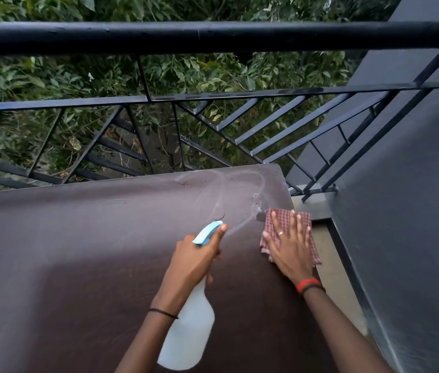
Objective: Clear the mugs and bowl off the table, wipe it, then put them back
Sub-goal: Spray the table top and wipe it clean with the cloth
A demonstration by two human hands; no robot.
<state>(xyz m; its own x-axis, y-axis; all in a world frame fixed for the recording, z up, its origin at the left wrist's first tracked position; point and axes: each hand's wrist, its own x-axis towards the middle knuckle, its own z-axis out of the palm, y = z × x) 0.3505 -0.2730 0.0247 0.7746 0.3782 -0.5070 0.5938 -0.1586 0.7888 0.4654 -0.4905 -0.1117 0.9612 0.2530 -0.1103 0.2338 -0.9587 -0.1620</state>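
Observation:
The dark brown table (83,254) fills the lower left, with wet curved smears (229,189) near its far right corner. My left hand (194,262) grips a white spray bottle (191,327) by its neck, a finger along the light blue trigger head (207,232). My right hand (291,246) lies flat with fingers spread on a red-and-white checked cloth (275,224) at the table's right edge. No mugs or bowl are in view.
A black metal railing (213,36) runs right behind the table, with green foliage beyond it. A dark grey wall (407,211) stands close on the right, and a narrow strip of floor (334,270) lies between it and the table.

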